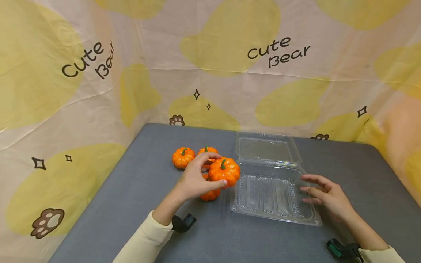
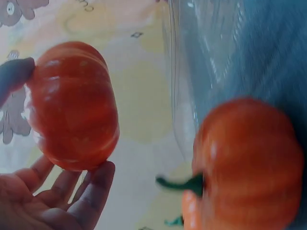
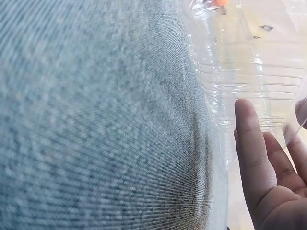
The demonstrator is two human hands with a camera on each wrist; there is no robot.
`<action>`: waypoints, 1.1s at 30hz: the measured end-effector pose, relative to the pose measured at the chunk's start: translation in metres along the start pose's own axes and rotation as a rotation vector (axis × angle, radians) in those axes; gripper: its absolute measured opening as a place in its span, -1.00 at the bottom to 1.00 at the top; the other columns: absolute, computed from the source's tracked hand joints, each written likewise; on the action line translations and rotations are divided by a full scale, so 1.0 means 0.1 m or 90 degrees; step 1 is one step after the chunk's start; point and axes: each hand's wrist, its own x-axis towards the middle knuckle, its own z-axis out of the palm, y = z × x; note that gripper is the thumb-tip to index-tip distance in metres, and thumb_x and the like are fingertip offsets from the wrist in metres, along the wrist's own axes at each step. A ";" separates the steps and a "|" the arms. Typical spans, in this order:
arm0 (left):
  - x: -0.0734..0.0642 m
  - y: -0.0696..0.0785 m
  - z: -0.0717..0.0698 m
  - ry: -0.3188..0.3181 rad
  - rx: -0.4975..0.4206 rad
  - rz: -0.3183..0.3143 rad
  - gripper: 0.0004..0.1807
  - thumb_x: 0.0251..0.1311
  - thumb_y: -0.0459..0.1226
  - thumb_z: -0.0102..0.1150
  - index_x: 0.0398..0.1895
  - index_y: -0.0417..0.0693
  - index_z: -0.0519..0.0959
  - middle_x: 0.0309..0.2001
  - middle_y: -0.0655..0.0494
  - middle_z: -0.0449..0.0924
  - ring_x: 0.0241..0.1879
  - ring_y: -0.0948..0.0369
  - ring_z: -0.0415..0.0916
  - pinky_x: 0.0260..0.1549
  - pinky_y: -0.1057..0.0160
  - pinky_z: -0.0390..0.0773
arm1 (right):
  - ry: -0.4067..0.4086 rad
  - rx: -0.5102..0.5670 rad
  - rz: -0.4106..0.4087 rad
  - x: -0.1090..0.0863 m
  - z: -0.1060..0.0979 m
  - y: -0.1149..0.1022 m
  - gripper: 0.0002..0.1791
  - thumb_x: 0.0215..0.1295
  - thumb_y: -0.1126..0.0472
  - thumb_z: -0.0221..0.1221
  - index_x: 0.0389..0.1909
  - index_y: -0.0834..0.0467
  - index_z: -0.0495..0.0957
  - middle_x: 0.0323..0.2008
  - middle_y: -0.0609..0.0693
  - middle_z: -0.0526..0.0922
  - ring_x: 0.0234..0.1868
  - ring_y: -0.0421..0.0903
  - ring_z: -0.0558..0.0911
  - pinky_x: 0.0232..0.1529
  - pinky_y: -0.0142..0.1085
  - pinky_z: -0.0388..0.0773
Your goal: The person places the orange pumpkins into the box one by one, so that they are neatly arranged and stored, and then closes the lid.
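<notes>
Pinching the raised pumpkin (image 1: 229, 176) between thumb and fingers, seemingly to leave its stem free, your left hand (image 1: 196, 179) hangs by the left edge of the clear container (image 1: 268, 195), while your right hand (image 1: 334, 201), loosely spread and gripping nothing, lies at its opposite wall, apparently to steady it.

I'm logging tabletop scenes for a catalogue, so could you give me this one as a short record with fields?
Surface: grey table
Left hand: holds a glossy orange ribbed pumpkin with a green stem, raised off the table
Other pumpkins: at least three visible, orange, left of the container
Container: clear plastic tray, open, its clear plastic lid laid back behind it
Right hand: at the tray's right edge; contact unclear
Backdrop: pink-and-yellow printed fabric reading "Cute Bear"
</notes>
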 end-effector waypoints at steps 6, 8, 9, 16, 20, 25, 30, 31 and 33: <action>0.09 0.06 0.25 -0.009 0.011 -0.014 -0.38 -0.17 -0.17 0.51 0.06 0.15 0.49 0.03 0.25 0.52 -0.09 0.17 0.56 -0.06 0.15 0.59 | 0.000 0.004 0.009 0.00 0.00 -0.01 -0.60 0.34 0.41 0.09 0.19 0.27 0.43 0.02 -0.30 0.59 -0.11 -0.28 0.69 -0.31 -0.20 0.69; 0.11 0.08 0.33 -0.011 0.025 -0.018 -0.38 -0.16 -0.14 0.50 0.07 0.15 0.49 0.03 0.25 0.52 -0.07 0.17 0.54 -0.04 0.13 0.58 | 0.000 0.012 0.011 0.01 0.00 -0.01 -0.60 0.33 0.41 0.10 0.19 0.27 0.43 0.01 -0.30 0.60 -0.11 -0.28 0.69 -0.31 -0.20 0.69; 0.12 0.09 0.37 -0.011 0.032 -0.019 -0.38 -0.16 -0.13 0.50 0.07 0.15 0.49 0.03 0.25 0.51 -0.06 0.17 0.54 -0.04 0.13 0.57 | 0.001 0.013 0.011 0.01 0.00 -0.01 -0.60 0.33 0.41 0.10 0.19 0.27 0.43 0.01 -0.30 0.60 -0.12 -0.28 0.69 -0.31 -0.20 0.69; 0.18 0.14 0.64 -0.026 0.050 -0.015 -0.39 -0.18 -0.10 0.51 0.05 0.19 0.50 0.01 0.22 0.49 -0.03 0.19 0.50 -0.07 0.24 0.56 | 0.000 0.021 0.011 0.00 0.01 -0.01 -0.60 0.33 0.42 0.10 0.19 0.25 0.44 0.01 -0.31 0.61 -0.13 -0.27 0.69 -0.32 -0.21 0.69; 0.21 0.16 0.80 -0.045 0.055 -0.015 -0.38 -0.20 -0.07 0.52 0.03 0.23 0.50 -0.01 0.24 0.49 -0.06 0.23 0.47 -0.13 0.34 0.54 | 0.001 0.034 0.013 -0.02 0.00 -0.02 -0.60 0.33 0.43 0.09 0.19 0.24 0.45 0.01 -0.30 0.62 -0.13 -0.27 0.69 -0.31 -0.20 0.69; 0.23 0.17 0.98 -0.061 0.091 -0.017 -0.37 -0.21 -0.05 0.52 0.03 0.21 0.50 -0.01 0.26 0.48 -0.06 0.28 0.45 -0.10 0.38 0.51 | 0.001 0.033 0.017 -0.02 0.00 -0.02 -0.59 0.33 0.42 0.09 0.19 0.22 0.46 0.01 -0.32 0.62 -0.13 -0.26 0.69 -0.31 -0.20 0.69; 0.25 0.20 1.13 -0.076 0.116 -0.036 -0.38 -0.20 -0.04 0.52 0.02 0.18 0.50 0.00 0.23 0.49 -0.09 0.28 0.46 -0.11 0.37 0.49 | 0.000 0.029 0.018 -0.02 0.00 -0.02 -0.59 0.33 0.43 0.09 0.20 0.22 0.46 0.01 -0.32 0.62 -0.14 -0.26 0.70 -0.31 -0.21 0.69; 0.26 0.21 1.16 -0.079 0.120 -0.041 -0.38 -0.21 -0.03 0.52 0.02 0.19 0.50 -0.01 0.23 0.49 -0.10 0.29 0.46 -0.12 0.37 0.49 | 0.000 0.030 0.019 -0.02 0.01 -0.02 -0.59 0.33 0.43 0.09 0.19 0.21 0.46 0.00 -0.32 0.62 -0.14 -0.26 0.70 -0.32 -0.21 0.69; 0.26 0.23 1.21 -0.088 0.128 -0.052 -0.38 -0.21 -0.02 0.52 0.02 0.20 0.50 -0.02 0.24 0.49 -0.11 0.30 0.46 -0.15 0.38 0.48 | -0.001 0.029 0.019 -0.01 0.01 -0.02 -0.60 0.33 0.42 0.08 0.19 0.19 0.47 0.00 -0.32 0.62 -0.14 -0.26 0.70 -0.32 -0.21 0.69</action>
